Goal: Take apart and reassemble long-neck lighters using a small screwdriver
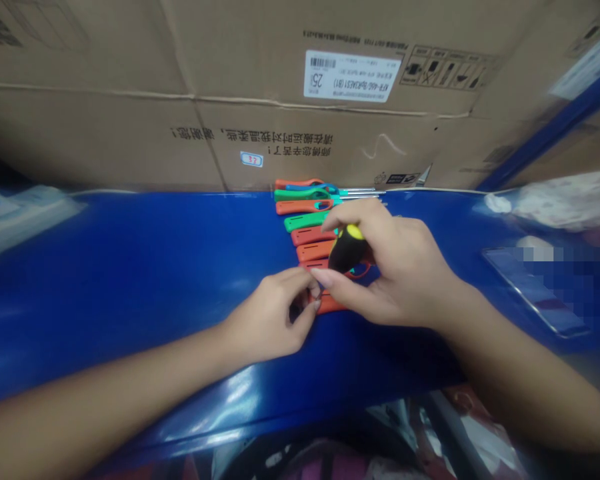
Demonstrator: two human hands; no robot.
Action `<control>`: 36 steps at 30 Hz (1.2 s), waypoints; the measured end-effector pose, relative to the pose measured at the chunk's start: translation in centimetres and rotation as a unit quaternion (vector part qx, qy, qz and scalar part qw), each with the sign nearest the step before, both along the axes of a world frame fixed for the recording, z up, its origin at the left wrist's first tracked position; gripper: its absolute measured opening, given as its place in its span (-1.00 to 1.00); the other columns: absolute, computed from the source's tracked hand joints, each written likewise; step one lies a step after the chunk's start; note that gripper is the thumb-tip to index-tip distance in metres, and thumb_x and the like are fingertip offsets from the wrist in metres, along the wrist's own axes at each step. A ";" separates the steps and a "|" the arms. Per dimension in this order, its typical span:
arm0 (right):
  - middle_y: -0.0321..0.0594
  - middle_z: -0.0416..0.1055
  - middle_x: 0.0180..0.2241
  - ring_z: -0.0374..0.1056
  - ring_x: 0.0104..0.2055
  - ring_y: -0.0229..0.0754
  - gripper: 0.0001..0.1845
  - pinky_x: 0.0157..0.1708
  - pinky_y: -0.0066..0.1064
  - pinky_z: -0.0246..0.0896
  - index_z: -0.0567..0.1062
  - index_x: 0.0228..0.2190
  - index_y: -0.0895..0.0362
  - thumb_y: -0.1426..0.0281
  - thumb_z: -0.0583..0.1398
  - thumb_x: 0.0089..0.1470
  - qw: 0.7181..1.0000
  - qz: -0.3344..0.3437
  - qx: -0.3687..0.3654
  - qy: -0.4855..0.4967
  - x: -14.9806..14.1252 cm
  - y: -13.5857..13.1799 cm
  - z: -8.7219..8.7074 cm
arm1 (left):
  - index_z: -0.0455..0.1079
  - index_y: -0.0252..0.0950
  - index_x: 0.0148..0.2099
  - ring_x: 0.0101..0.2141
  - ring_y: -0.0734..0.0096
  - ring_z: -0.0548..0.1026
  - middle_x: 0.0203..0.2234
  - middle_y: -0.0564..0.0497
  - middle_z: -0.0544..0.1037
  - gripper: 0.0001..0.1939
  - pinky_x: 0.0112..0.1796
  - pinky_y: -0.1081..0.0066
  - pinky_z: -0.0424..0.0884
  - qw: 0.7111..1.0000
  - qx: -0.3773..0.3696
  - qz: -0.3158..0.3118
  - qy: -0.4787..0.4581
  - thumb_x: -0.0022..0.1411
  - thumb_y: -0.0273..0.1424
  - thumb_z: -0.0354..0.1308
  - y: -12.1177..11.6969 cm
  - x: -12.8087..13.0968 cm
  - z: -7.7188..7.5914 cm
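A row of long-necked utility lighters in orange, green and red lies on the blue surface, their handles pointing left; a green lighter [305,221] is among them. My left hand [275,313] pinches the handle end of the nearest orange lighter [331,304], thumb and fingers together. Over the row, my right hand [400,267] is closed around a stubby black and yellow handle [347,248], which looks like a screwdriver's. Its tip is hidden from view. My right thumb comes close to my left fingertips, and my right hand covers the front parts of several lighters.
A large cardboard box [250,100] with printed text and a white label stands behind the lighters. On the right, a phone [525,287] lies on the blue surface [180,247], with a pale plastic bag [565,200] behind it. A whitish packet [25,217] sits at the left.
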State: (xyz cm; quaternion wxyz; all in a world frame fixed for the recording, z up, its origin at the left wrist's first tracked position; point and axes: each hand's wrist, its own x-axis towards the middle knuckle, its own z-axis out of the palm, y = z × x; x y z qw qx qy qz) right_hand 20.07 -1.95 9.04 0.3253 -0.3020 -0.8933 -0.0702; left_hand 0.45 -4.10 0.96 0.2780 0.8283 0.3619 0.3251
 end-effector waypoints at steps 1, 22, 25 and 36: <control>-0.22 0.49 -0.28 0.36 -0.47 -0.25 -0.73 -0.50 -0.42 0.18 0.36 -0.11 0.10 0.24 0.14 0.20 1.000 -0.007 0.005 0.006 0.0 0.0 0.0 | 0.35 -0.29 -0.25 -0.43 0.45 0.43 -0.40 0.05 0.46 -0.87 -0.37 0.44 0.39 1.000 -0.003 0.000 0.002 0.16 -0.60 0.13 0.0 0.0 0.0; -0.21 0.48 -0.24 0.39 -0.42 -0.26 -0.69 -0.47 -0.43 0.18 0.30 -0.01 0.13 0.29 0.06 0.25 0.999 -0.019 -0.027 -0.014 0.1 0.1 -0.2 | 0.41 -0.33 -0.22 -0.42 0.47 0.43 -0.39 0.04 0.48 -0.93 -0.38 0.47 0.36 1.000 -0.011 0.010 0.013 0.23 -0.55 0.15 0.1 0.1 -0.1; -0.21 0.47 -0.23 0.39 -0.41 -0.25 -0.66 -0.47 -0.43 0.18 0.30 -0.01 0.12 0.24 0.10 0.23 0.999 -0.027 -0.023 -0.023 0.1 0.0 -0.1 | 0.39 -0.33 -0.25 -0.44 0.50 0.42 -0.41 0.05 0.47 -0.94 -0.39 0.48 0.34 1.000 -0.003 0.009 0.005 0.22 -0.56 0.15 0.2 0.1 -0.2; -0.25 0.46 -0.28 0.37 -0.43 -0.27 -0.75 -0.47 -0.43 0.20 0.33 -0.09 0.10 0.26 0.08 0.24 1.000 -0.020 -0.012 -0.010 0.2 0.0 -0.2 | 0.39 -0.32 -0.23 -0.44 0.49 0.41 -0.41 0.06 0.46 -0.93 -0.40 0.48 0.34 1.000 -0.005 0.008 0.003 0.22 -0.55 0.14 0.1 0.1 -0.1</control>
